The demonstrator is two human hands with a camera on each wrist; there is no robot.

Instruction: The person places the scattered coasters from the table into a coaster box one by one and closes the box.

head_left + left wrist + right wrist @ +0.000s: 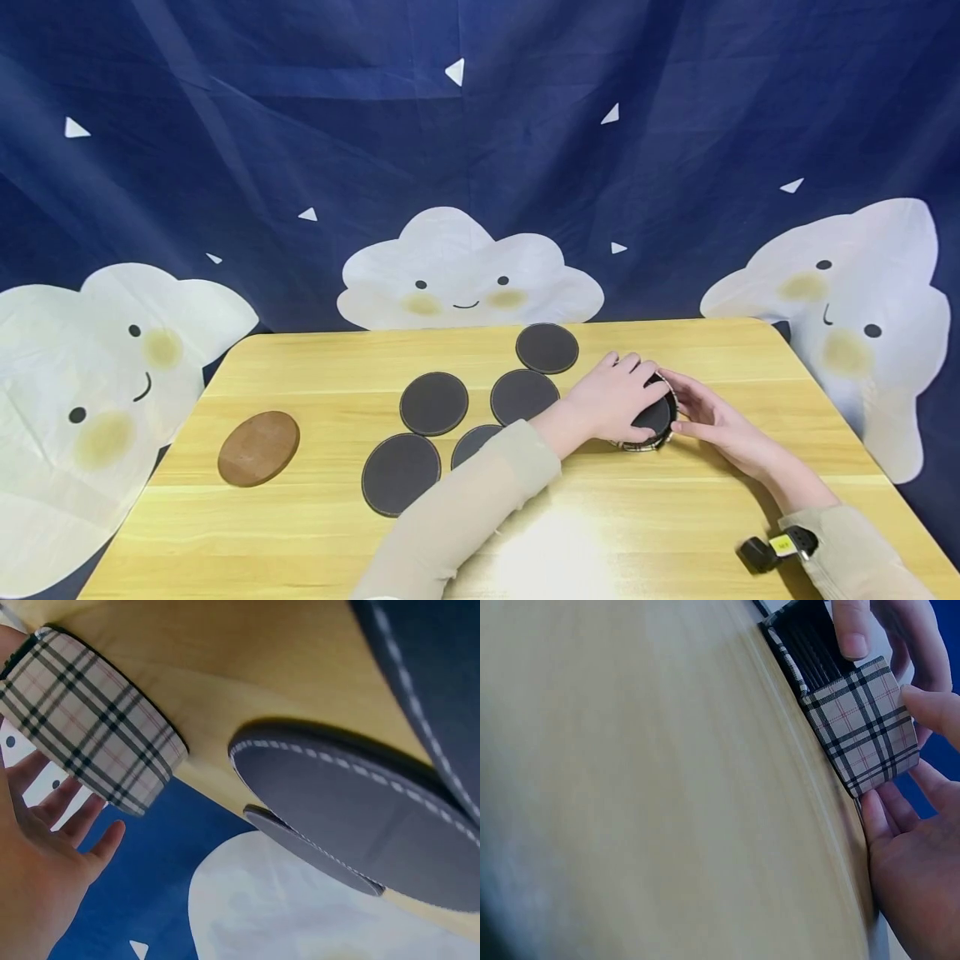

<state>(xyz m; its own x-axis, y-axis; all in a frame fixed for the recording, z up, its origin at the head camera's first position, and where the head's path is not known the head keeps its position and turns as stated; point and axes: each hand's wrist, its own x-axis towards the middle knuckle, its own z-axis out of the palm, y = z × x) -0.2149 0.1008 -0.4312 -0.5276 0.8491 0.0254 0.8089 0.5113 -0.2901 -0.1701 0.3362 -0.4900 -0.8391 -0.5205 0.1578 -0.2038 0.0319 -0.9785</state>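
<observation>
A round plaid coaster holder point(637, 446) stands at the table's right side, with black coasters point(651, 419) stacked inside. My left hand point(607, 400) reaches over its top rim. The left thumb lies in the cutout against the stack and the fingers pass over the far side, so the left hand holds a black coaster; how deep its grip goes is hidden. My right hand point(723, 429) holds the holder's plaid wall point(862, 724) from the right, with its thumb in front and fingers behind.
Several black coasters point(433, 404) lie flat left of the holder, and the left sleeve covers part of one. A brown coaster point(258, 448) lies far left. Behind the wooden table point(322, 367) hangs a blue curtain point(525, 167) with clouds.
</observation>
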